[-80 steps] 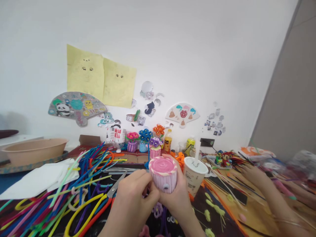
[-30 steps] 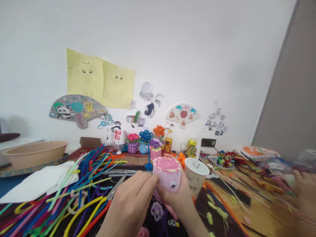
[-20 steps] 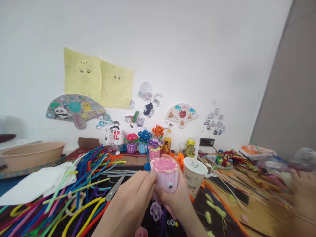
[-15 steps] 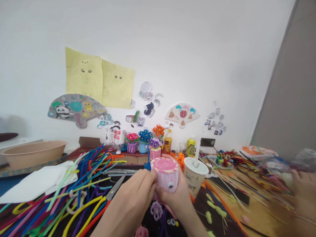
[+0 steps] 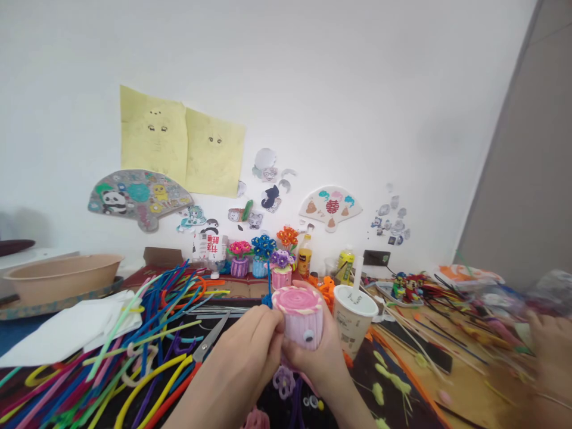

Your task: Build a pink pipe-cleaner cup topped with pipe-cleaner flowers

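My right hand [image 5: 319, 360] is wrapped round a small pink flowerpot [image 5: 304, 325] made of pipe cleaners. Its top is a pink coil with a pink-and-cream twisted rim, and one googly eye [image 5: 308, 336] sits on its side. My left hand [image 5: 252, 342] is closed, fingertips pinched together against the pot's left side; whatever they may hold is hidden. Below the hands lie a purple pipe-cleaner flower [image 5: 284, 381] and loose googly eyes [image 5: 313, 402]. A pink fuzzy piece [image 5: 256, 419] shows at the bottom edge.
Left are scissors [image 5: 211, 338], many coloured pipe cleaners [image 5: 147, 322], white paper [image 5: 67, 333] and a tan basin [image 5: 62, 277]. Finished flowerpots [image 5: 263, 256] and bottles [image 5: 304, 255] line the wall. A drink cup [image 5: 353, 322] stands close to my right hand. Another person's hand [image 5: 552, 342] is at far right.
Both my hands and the pot stay almost where they were. At far right, the other person's hand has shifted slightly.
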Demonstrator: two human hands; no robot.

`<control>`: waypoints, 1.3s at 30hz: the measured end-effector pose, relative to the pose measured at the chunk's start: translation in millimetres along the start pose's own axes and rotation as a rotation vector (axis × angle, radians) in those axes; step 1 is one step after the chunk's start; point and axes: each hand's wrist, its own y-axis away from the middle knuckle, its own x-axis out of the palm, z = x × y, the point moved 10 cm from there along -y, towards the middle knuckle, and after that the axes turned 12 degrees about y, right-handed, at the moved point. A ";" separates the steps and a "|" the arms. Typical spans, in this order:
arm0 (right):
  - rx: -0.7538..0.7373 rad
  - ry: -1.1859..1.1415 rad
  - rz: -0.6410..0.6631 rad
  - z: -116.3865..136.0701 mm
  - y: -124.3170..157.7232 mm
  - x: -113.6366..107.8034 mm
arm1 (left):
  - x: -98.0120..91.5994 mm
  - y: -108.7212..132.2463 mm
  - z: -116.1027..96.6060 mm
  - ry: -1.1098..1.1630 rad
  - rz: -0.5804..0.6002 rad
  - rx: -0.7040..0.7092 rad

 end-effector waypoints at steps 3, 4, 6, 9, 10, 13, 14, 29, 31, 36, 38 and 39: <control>0.000 0.001 -0.007 -1.3 0.4 -0.1 | -1.7 -0.8 0.9 0.040 0.036 -0.033; 0.008 -0.016 -0.005 -2.3 0.8 0.2 | -1.6 -0.3 2.1 0.058 0.049 -0.051; 0.032 -0.075 0.002 -4.0 1.9 0.6 | -4.3 1.0 4.9 0.111 0.034 -0.089; 0.072 -0.140 0.009 -3.7 4.3 0.0 | -11.5 3.2 13.1 0.205 -0.053 -0.177; 0.076 -0.136 0.001 -2.6 5.1 -1.5 | -13.5 4.2 17.0 0.221 -0.089 -0.213; 0.072 -0.079 -0.046 -0.6 7.5 -7.4 | -10.8 6.6 25.6 0.236 -0.133 -0.295; 0.070 -0.062 -0.055 -1.0 8.1 -8.2 | -6.1 7.1 27.6 0.261 -0.119 -0.317; 0.014 0.034 -0.008 9.1 -2.7 -14.4 | -12.5 6.2 35.1 0.193 -0.144 -0.246; 0.005 0.075 -0.015 8.3 -2.0 -14.1 | -12.8 6.4 34.4 0.158 -0.153 -0.243; -0.025 0.130 -0.014 8.4 0.2 -10.8 | -12.4 7.9 30.7 0.083 -0.176 -0.230; -0.039 0.139 -0.019 9.4 0.2 -10.2 | -15.1 8.5 28.7 0.054 -0.201 -0.220; -0.045 0.146 -0.025 9.9 0.1 -10.4 | -16.2 8.5 27.6 0.043 -0.209 -0.216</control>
